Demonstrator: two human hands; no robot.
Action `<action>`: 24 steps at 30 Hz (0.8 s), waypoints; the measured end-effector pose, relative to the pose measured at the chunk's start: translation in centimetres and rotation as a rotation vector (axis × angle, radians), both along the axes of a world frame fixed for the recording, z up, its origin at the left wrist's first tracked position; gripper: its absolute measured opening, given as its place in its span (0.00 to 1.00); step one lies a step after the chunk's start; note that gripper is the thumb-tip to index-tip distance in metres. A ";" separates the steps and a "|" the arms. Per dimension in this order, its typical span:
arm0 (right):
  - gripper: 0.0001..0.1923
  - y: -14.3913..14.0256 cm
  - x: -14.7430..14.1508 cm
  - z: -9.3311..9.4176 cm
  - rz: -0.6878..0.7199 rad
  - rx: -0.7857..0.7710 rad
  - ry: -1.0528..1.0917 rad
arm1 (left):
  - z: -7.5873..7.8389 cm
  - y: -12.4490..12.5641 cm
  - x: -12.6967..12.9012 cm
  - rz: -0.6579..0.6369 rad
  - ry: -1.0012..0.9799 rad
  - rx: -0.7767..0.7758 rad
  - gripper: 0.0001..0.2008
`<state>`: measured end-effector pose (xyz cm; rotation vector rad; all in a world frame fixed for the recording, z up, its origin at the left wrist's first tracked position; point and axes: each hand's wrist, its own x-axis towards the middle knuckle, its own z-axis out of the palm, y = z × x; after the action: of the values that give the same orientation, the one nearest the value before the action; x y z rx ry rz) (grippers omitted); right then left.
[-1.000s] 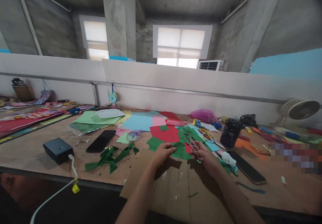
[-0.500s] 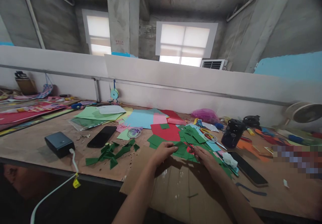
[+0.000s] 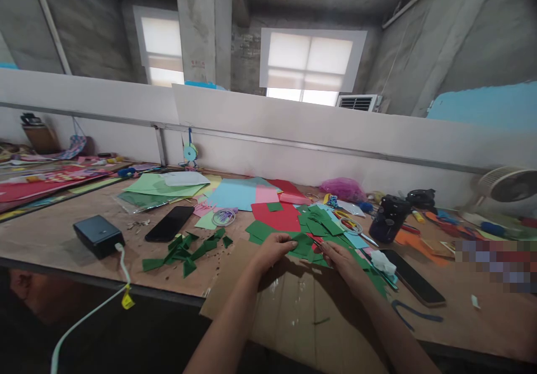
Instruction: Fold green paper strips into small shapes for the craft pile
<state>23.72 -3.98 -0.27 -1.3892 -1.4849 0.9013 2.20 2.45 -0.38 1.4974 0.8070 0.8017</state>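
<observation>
two hands (image 3: 274, 249), two phones (image 3: 169, 223), one fan (image 3: 505, 184), one black box (image 3: 98, 235)

Open: bare brown cardboard sheet (image 3: 293, 318) in front of both hands.
Left: scattered dark green paper scraps (image 3: 184, 251).
Right: flat black phone (image 3: 413, 284), squat black jar (image 3: 388, 220).

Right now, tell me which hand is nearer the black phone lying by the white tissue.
Right. The right hand sits just left of that black phone, while the left hand is farther left, touching the green paper pieces.
</observation>
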 end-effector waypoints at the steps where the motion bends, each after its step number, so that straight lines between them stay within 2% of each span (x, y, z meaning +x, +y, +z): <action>1: 0.26 0.0 0.0 0.0 0.000 -0.005 -0.004 | 0.0 0.0 0.0 -0.001 -0.003 0.001 0.21; 16: 0.27 0.1 -0.1 -0.1 0.000 -0.008 -0.038 | 0.0 0.0 0.1 -0.011 0.014 0.054 0.24; 24: 0.25 0.2 0.0 -0.4 -0.006 0.017 0.005 | 0.2 -0.1 0.2 -0.001 0.024 0.041 0.24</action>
<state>23.68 -3.82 -0.66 -1.3782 -1.4807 0.8859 2.36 2.34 -0.17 1.5464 0.8120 0.8049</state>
